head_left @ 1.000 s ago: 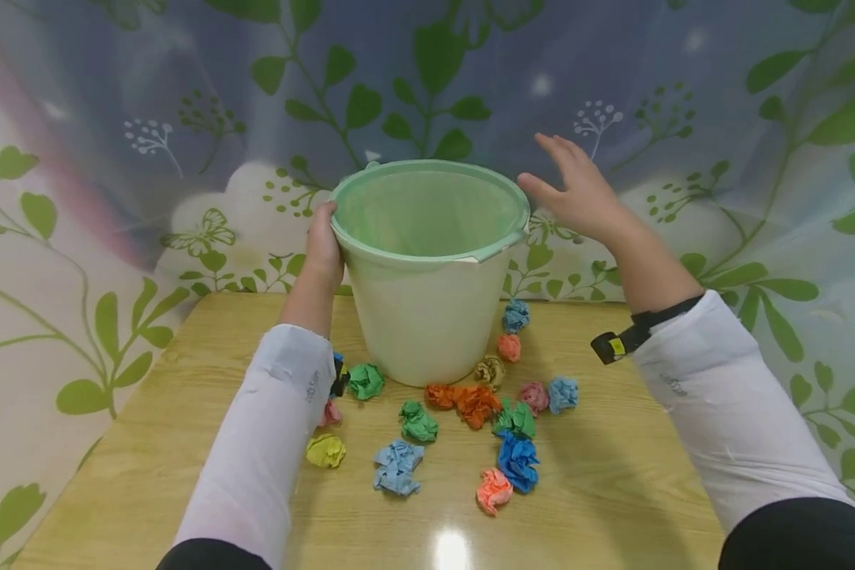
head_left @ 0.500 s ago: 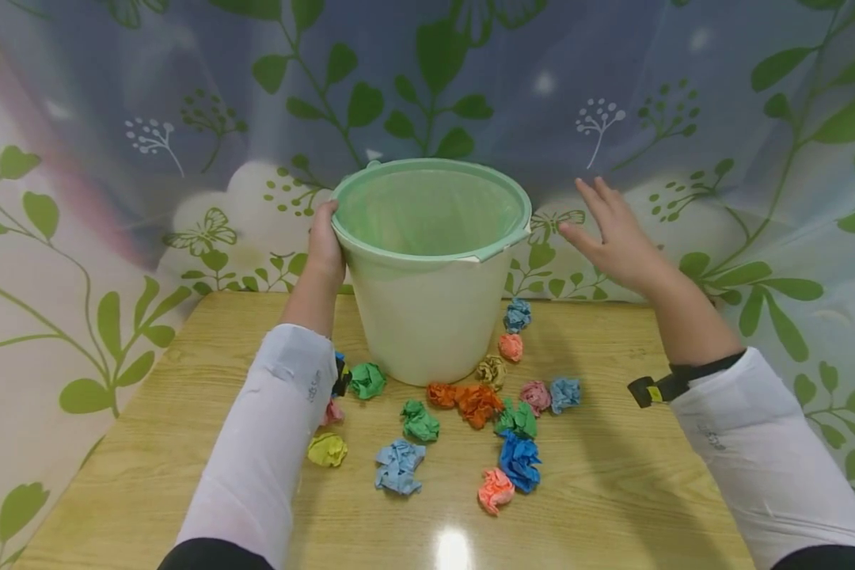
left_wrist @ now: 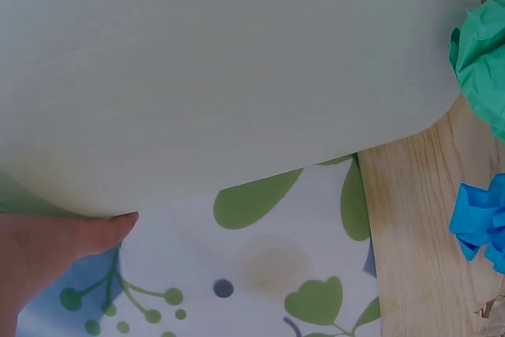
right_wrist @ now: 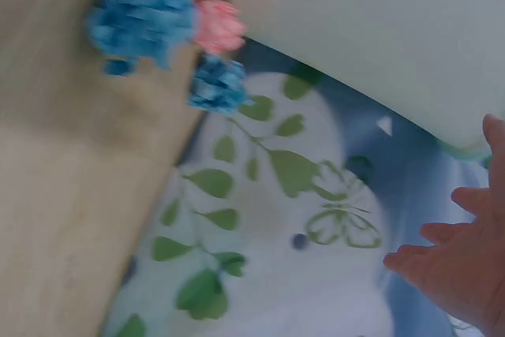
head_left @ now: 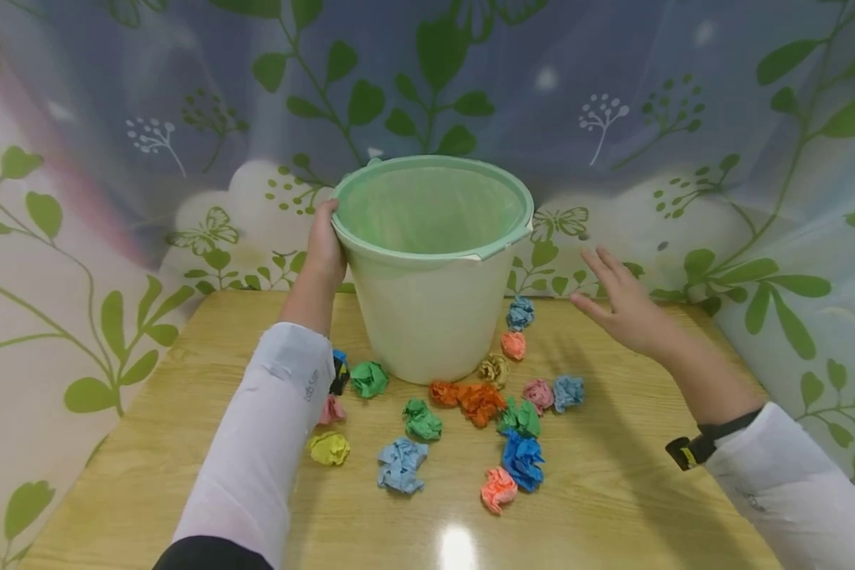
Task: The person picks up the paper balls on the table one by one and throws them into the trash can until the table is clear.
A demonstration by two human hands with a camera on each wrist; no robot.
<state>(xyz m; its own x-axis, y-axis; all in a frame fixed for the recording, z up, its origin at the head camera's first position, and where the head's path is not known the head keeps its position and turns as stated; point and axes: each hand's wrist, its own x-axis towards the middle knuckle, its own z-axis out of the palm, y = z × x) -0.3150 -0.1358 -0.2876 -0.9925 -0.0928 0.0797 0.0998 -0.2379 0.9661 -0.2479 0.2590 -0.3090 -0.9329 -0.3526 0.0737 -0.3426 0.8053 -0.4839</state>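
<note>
Standing on the table (head_left: 370, 530), far and central, the bucket (head_left: 431, 313) appears pale, tapered and green-rimmed. The left hand (head_left: 324, 241) grips its left edge; the right hand (head_left: 627, 313), fingers spread, hangs apart at right.

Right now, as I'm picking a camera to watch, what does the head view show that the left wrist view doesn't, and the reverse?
Only head: the right grip, the inside of the bucket, the yellow paper ball.
Only left wrist: a brownish scrap, too cut off to identify.
Both: the left grip holding the bucket, a green paper ball, the wooden table.
</note>
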